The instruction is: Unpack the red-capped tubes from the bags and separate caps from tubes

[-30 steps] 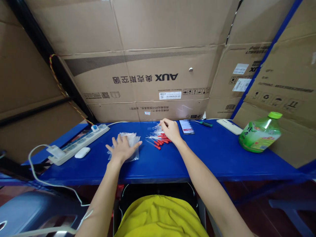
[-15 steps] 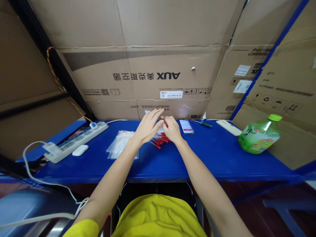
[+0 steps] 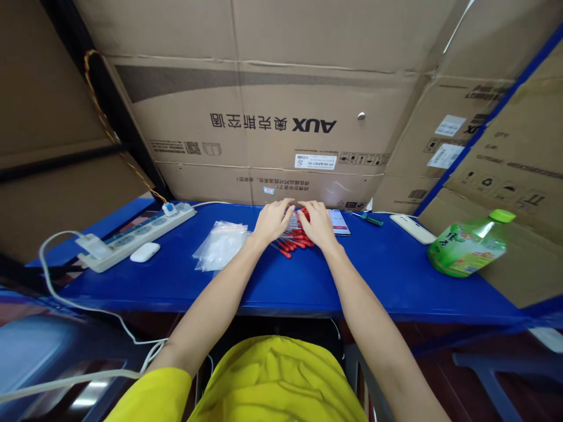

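Left hand (image 3: 270,223) and right hand (image 3: 319,225) close together

I see the left forearm (image 3: 214,305) and right forearm (image 3: 368,305) stretched forward, slanting inward. Fingers (image 3: 277,207) bend gently on both hands; each thumb (image 3: 288,217) sits inward, apart from them.

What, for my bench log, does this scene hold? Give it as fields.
Left hand: open, at left of pile
Right hand: open, at its right
Pile: red-ended, between hands
Bags: clear, overlapping, left of left hand
Phone: right of right hand, partly hidden
Screwdriver: green handle, right of phone
Bottle: green, far right
Power strip: far left
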Tool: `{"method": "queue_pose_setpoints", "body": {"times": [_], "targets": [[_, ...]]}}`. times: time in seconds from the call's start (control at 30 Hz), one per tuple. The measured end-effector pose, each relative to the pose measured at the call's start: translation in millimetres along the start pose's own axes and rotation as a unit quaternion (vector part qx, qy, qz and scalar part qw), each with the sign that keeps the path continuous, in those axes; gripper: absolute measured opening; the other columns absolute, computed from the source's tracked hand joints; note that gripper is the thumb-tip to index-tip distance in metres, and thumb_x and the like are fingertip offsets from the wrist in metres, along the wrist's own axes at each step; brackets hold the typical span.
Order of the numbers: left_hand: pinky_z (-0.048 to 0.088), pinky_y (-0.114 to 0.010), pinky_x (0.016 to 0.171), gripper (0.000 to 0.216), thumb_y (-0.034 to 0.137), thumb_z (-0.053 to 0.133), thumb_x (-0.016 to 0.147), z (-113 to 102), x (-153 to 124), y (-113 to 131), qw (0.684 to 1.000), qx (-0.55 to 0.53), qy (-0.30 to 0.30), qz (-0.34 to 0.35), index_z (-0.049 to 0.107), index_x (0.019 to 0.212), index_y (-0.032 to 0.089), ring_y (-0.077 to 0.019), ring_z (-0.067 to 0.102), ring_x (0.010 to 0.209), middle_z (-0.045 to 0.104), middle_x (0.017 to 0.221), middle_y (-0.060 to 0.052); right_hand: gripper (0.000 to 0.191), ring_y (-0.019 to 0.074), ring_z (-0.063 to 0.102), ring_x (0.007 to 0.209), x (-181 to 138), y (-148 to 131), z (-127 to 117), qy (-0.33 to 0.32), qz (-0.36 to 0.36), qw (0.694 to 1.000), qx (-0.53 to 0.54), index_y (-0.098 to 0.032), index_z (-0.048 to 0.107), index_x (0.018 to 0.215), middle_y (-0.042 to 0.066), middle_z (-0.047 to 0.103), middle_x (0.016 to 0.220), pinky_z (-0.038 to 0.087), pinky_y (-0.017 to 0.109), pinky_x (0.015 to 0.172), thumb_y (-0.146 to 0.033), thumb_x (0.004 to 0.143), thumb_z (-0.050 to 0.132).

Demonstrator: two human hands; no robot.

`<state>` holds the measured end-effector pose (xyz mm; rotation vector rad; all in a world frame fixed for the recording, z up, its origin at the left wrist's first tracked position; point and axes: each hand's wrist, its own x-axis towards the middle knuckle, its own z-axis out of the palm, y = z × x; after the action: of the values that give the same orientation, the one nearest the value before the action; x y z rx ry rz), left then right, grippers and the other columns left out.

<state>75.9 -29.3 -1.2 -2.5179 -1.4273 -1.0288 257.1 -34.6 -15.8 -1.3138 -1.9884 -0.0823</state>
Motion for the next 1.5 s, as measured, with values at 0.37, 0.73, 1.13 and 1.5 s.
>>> {"method": "queue_pose_setpoints", "body": {"times": [0.37, 0.73, 1.13, 1.5], "targets": [[0.05, -0.03, 0.084, 0.025, 0.032, 0.053, 0.1, -12.9, -1.1, -11.4, 0.988, -0.039, -0.114, 0.094, 0.075, 0.105, 0.022, -0.021, 0.072, 0.094, 0.078, 0.103, -0.006, 0.031, 0.0261, 0.061, 0.1, 2.6, 8.8, -20.3, -0.008, -0.041, 0.999, 0.007, -0.021, 0.075, 0.101, 0.009, 0.074, 0.102, 0.046, 0.037, 0.094, -0.032, 0.106, 0.046], [0.046, -0.028, 0.074, 0.011, 0.031, 0.069, 0.092, -8.8, -7.6, 7.8, 0.957, -0.092, -0.209, 0.176, 0.075, 0.094, 0.022, -0.0186, 0.068, 0.085, 0.075, 0.092, -0.004, 0.017, 0.0191, 0.068, 0.069, -55.6, 8.5, -42.0, -0.177, 0.054, 0.982, 0.025, -0.029, 0.074, 0.106, -0.002, 0.076, 0.077, 0.04, 0.028, 0.063, -0.039, 0.093, 0.07], [0.05, -0.035, 0.099, 0.022, 0.035, 0.051, 0.105, -5.1, -10.3, 15.9, 0.967, -0.084, -0.161, 0.179, 0.067, 0.109, 0.02, -0.0238, 0.065, 0.116, 0.069, 0.121, -0.01, 0.016, 0.0185, 0.066, 0.069, -64.0, 4.3, -40.9, -0.04, 0.057, 0.997, 0.014, -0.026, 0.072, 0.104, 0.0, 0.073, 0.078, 0.042, 0.028, 0.066, -0.034, 0.094, 0.062], [0.053, -0.033, 0.081, 0.027, 0.027, 0.036, 0.108, -0.2, -12.9, 26.4, 0.97, -0.063, -0.186, 0.143, 0.062, 0.112, 0.019, -0.0234, 0.071, 0.097, 0.075, 0.11, -0.011, 0.027, 0.0225, 0.068, 0.078, -63.6, 7.1, -39.7, 0.014, 0.042, 0.999, 0.026, -0.026, 0.074, 0.108, 0.005, 0.075, 0.089, 0.047, 0.032, 0.074, -0.044, 0.101, 0.055]]}}
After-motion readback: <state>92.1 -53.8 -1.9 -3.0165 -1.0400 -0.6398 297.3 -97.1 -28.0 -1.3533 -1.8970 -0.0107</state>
